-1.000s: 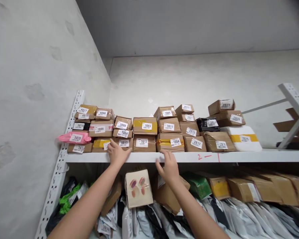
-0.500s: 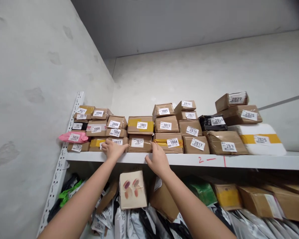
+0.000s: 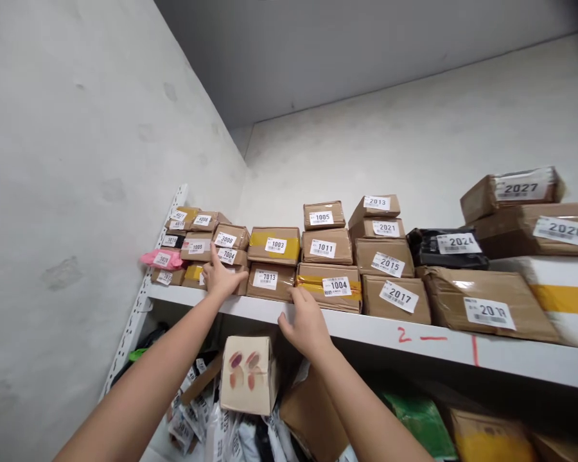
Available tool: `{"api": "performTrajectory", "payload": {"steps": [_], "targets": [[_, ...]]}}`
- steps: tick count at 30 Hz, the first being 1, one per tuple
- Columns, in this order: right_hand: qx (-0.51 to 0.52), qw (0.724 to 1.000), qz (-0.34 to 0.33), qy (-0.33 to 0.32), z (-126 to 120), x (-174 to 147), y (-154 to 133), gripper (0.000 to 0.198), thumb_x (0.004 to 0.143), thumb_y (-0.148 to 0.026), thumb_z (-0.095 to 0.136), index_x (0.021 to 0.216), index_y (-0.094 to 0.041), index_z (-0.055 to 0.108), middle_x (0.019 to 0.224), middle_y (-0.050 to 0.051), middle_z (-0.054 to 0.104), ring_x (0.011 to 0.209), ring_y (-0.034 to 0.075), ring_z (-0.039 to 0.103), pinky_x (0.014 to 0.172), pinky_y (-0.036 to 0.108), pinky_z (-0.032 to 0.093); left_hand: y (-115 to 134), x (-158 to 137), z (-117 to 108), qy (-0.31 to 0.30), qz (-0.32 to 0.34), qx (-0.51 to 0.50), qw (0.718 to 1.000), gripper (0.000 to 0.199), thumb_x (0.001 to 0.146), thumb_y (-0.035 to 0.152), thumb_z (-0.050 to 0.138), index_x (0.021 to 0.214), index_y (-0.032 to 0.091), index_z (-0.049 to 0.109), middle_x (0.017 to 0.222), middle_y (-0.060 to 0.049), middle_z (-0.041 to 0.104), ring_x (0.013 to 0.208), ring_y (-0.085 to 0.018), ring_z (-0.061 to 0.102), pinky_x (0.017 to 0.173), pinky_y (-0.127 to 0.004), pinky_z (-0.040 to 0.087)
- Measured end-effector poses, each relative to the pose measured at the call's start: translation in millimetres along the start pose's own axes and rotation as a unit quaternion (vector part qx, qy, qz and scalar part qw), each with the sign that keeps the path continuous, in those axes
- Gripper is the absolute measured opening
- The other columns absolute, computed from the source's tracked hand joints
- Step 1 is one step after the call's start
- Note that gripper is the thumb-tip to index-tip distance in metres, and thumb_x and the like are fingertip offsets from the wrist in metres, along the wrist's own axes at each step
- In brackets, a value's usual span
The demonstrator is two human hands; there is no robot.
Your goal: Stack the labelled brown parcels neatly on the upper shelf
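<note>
Lowest and closest, a carton printed with lipstick-like swatches (image 3: 245, 375) stands below the upper shelf beam (image 3: 359, 329), so both forearms need to clear its top.

The right hand (image 3: 306, 322) is at the beam with nothing gripped, its thumb well apart from its loosely bent fingers. The fingertips are at the foot of carton 7013 (image 3: 272, 290) and carton 1004 (image 3: 313, 272); contact cannot be told. Steadying against the beam would likely give better control than reaching unsupported.

The left hand (image 3: 220, 276) is spread, index finger raised and thumb out to the side, in front of a bottom-row carton (image 3: 241, 286) whose label it mostly covers. No pinch shows, and how firmly it touches is unclear. Flat, even pressure low on the cardboard would probably suit better than a poke from one fingertip.

Carton 7004 (image 3: 241, 258) rests on that covered carton, with carton 3008 (image 3: 241, 239) above; a push at the base could carry the whole column. Carton 1003 (image 3: 260, 244) likewise sits on 7013. Fingers belong off the labels. Carton 1009 (image 3: 189, 254), beyond the index finger, stands close enough to be nudged.
</note>
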State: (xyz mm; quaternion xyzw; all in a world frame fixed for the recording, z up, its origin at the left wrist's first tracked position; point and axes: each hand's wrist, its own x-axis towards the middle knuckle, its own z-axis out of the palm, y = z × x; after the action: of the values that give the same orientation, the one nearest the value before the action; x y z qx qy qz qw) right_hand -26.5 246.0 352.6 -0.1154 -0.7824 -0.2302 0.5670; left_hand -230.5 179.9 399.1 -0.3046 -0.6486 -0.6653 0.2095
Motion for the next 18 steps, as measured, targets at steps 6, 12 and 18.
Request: {"api": "performTrajectory", "payload": {"steps": [6,12,18], "targets": [[-0.06,0.998,-0.008,0.007,2,-3,1,0.039,0.075,-0.022,0.051,0.111,-0.01,0.056,0.103,0.017,0.062,0.098,0.029,0.058,0.088,0.044,0.053,3,-6,-7,-0.001,-0.002,-0.039,0.999,0.115,0.064,0.037,0.078,0.153,0.018,0.007,0.128,-0.024,0.042,0.126,-0.04,0.045,0.106,-0.045,0.036],[-0.179,0.975,0.125,-0.024,17,10,-32,0.043,0.075,-0.025,0.052,0.113,-0.005,0.053,0.107,0.022,0.059,0.1,0.034,0.056,0.092,0.048,0.049,2,-3,-13,-0.009,0.025,-0.061,0.998,0.113,0.062,0.039,0.079,0.153,0.022,0.014,0.127,-0.022,0.043,0.124,-0.042,0.044,0.107,-0.047,0.034],[-0.216,0.935,0.279,-0.042,49,38,-65,0.082,0.07,-0.025,0.066,0.133,0.014,0.032,0.122,0.035,0.048,0.112,0.043,0.052,0.1,0.049,0.042,5,-3,-20,-0.01,0.032,-0.096,0.995,0.109,0.061,0.038,0.08,0.151,0.025,0.02,0.13,-0.022,0.04,0.124,-0.041,0.043,0.106,-0.047,0.034]]}}
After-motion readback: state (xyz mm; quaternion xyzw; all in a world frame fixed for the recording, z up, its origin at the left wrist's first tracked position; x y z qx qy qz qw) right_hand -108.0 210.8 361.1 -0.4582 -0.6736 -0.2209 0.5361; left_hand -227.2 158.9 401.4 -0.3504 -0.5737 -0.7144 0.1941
